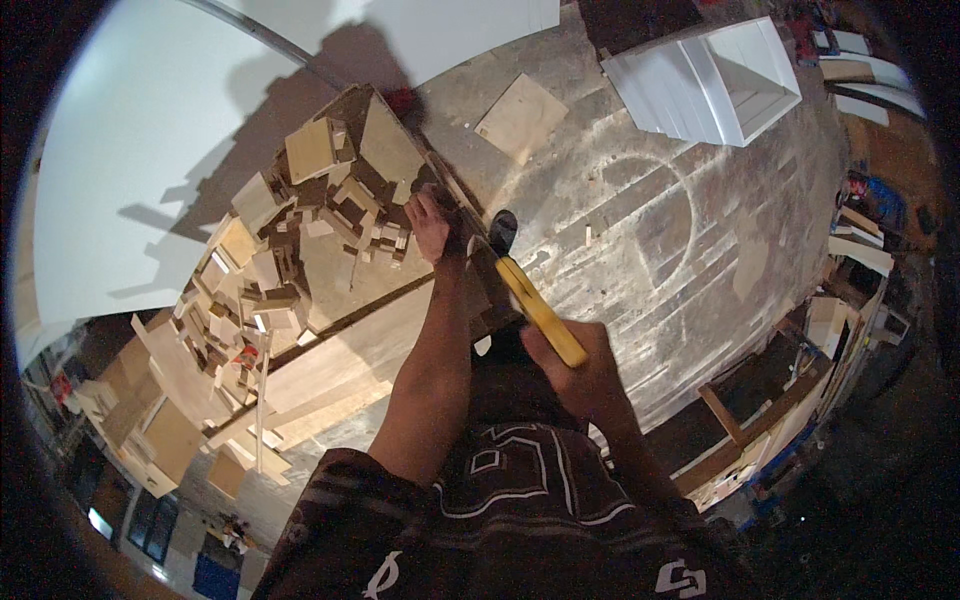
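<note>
While the left forearm stretches nearly straight ahead, the person's bare left hand [430,228] reaches the near right edge of a broad, open wooden bin [380,303], fingers pointing forward; shadow hides whether it grips anything. The right arm is bent, and the right hand [575,365] is clenched around the lower end of a long, straight yellow tool handle [535,305], which slants up and left toward the left hand; its dark far end is unclear. Pale wooden blocks and offcuts [350,205] lie jumbled inside the bin. Well apart, a white panelled box [660,90] sits on the grey, streaked floor [625,215].
</note>
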### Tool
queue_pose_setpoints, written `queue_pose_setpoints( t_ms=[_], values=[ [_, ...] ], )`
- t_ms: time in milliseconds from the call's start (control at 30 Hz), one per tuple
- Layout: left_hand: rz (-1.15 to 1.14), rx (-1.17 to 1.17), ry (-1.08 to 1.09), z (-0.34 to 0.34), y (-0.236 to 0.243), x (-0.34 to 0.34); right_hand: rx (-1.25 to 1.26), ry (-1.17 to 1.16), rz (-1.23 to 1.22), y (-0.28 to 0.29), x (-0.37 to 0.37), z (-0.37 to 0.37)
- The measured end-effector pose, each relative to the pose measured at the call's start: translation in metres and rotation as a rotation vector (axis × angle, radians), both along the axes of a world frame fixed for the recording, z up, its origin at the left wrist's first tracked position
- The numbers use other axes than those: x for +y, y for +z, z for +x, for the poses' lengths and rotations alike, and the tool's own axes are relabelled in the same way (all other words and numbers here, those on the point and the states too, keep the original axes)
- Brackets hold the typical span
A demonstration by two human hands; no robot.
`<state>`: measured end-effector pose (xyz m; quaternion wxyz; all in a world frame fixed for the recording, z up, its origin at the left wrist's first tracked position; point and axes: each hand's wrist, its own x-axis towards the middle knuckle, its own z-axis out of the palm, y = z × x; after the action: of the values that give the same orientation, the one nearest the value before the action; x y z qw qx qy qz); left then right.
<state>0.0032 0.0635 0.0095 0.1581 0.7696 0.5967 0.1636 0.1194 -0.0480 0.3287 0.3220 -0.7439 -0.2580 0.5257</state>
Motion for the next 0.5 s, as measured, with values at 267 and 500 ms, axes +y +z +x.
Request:
queue_pose_setpoints(
  t_ms=[267,500],
  values=[
    [-0.026,-0.156,0.044,0.005,0.001,-0.003,-0.137,0.106,0.006,-0.045,0.003,-0.011],
    [0.062,-0.031,-0.041,0.001,-0.007,-0.005,-0.029,0.044,0.002,-0.036,0.015,-0.006]
  ],
)
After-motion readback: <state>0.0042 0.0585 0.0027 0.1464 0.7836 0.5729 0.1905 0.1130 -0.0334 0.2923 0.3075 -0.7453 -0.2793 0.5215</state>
